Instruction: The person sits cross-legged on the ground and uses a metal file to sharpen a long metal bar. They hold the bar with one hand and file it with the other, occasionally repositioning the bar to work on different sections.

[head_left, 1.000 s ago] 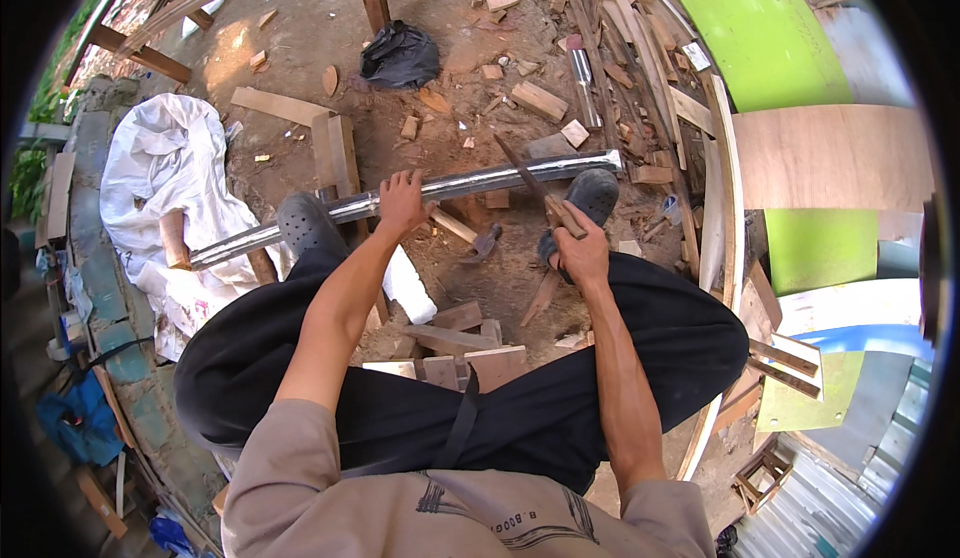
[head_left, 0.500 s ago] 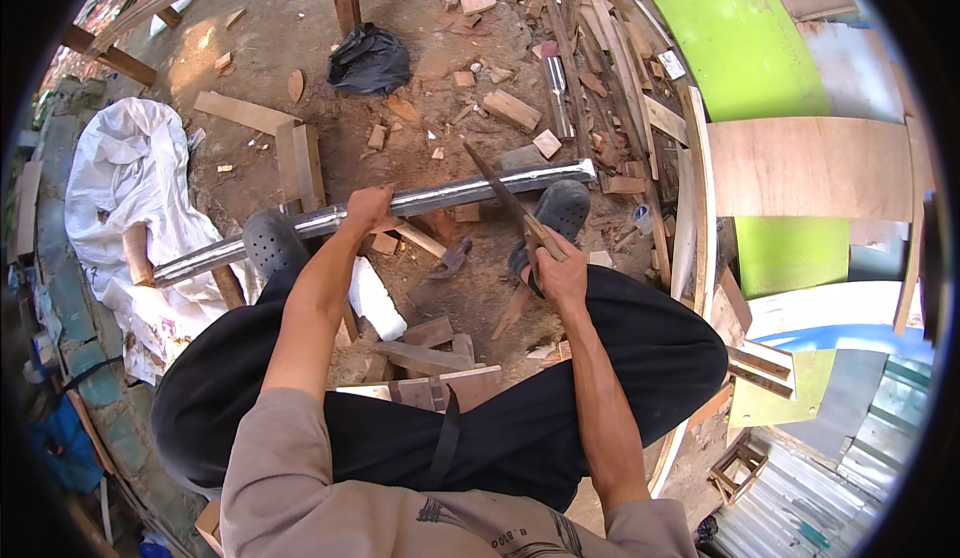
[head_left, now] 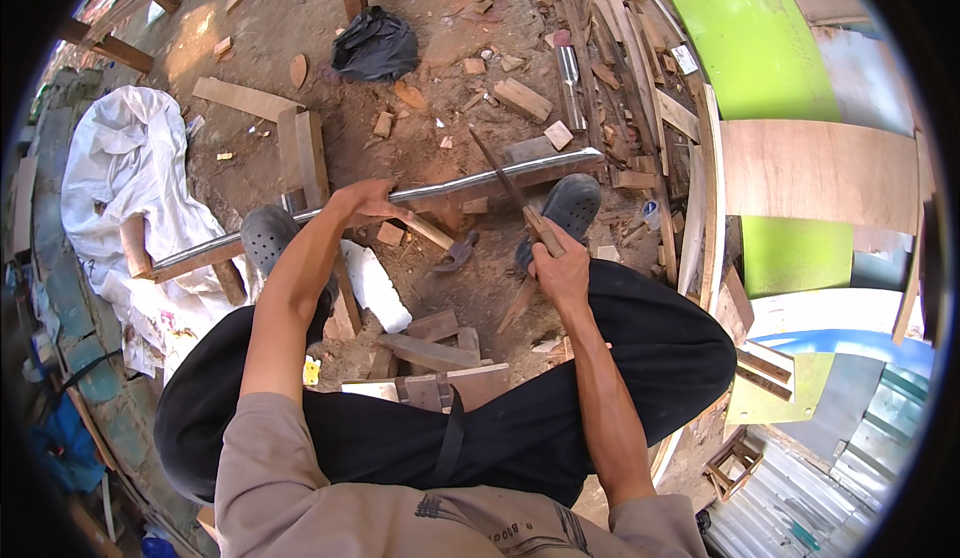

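Note:
A long wooden bar with a shiny silvery strip along its top (head_left: pixel 490 178) lies across in front of me, sloping up to the right. My left hand (head_left: pixel 366 198) is closed around it near the middle. My right hand (head_left: pixel 562 268) grips the wooden handle of a long knife (head_left: pixel 503 176); its narrow dark blade points up and away to the left, its tip just beyond the bar. A hammer (head_left: pixel 461 251) lies on the ground by my left hand, its wooden handle reaching toward my fingers. My feet in dark clogs (head_left: pixel 573 206) are beside the bar.
Offcuts of wood (head_left: pixel 430 353) lie between my legs, beside a white block (head_left: pixel 376 288). A white cloth sack (head_left: pixel 130 178) is at the left, a black plastic bag (head_left: pixel 375 45) farther off. Long wood strips (head_left: pixel 640 68) and coloured panels (head_left: pixel 760 48) line the right.
My left hand has turned the bar, so its brown wooden side now faces me below the silvery strip. The knife in my right hand has shifted only slightly.

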Demonstrator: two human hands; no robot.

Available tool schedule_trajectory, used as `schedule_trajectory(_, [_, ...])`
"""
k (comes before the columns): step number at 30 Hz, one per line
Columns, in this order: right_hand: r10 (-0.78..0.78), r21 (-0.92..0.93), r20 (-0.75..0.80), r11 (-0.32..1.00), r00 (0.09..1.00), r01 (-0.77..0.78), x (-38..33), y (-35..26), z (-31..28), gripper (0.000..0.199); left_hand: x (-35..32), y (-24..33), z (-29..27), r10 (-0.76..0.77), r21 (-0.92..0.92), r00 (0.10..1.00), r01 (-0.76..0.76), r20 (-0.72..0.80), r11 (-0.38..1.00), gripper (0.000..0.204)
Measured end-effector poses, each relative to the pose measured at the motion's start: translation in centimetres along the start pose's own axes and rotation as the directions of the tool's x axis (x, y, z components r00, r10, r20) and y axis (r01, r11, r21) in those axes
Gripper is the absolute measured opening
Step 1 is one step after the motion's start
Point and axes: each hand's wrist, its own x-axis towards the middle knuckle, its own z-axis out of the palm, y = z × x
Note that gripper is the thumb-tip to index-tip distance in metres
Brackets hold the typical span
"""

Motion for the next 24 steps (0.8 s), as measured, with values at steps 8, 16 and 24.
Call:
schedule_trajectory(8, [-0.079,-0.051,-0.002,0.996,0.997,0.079,0.2,-0.8,0.6,0.048,-2.2,-0.6,4.7,0.271,0.485,0.800,0.029,-0.536,0.874,0.064])
schedule_trajectory(16, [-0.170,-0.089,-0.005,0.982,0.985,0.169,0.9,-0.6,0.9,0.051,-2.2,0.0,2.9,0.169,0.470,0.832,0.121,-0.528,0.874,0.060])
schedule_trajectory(24, [-0.106,-0.064,0.009,0.992,0.994,0.106,2.1,-1.4,1.5,0.049,-0.7,1.5,-3.3,-0.132,0.403,0.940,0.258,-0.313,0.878,0.076])
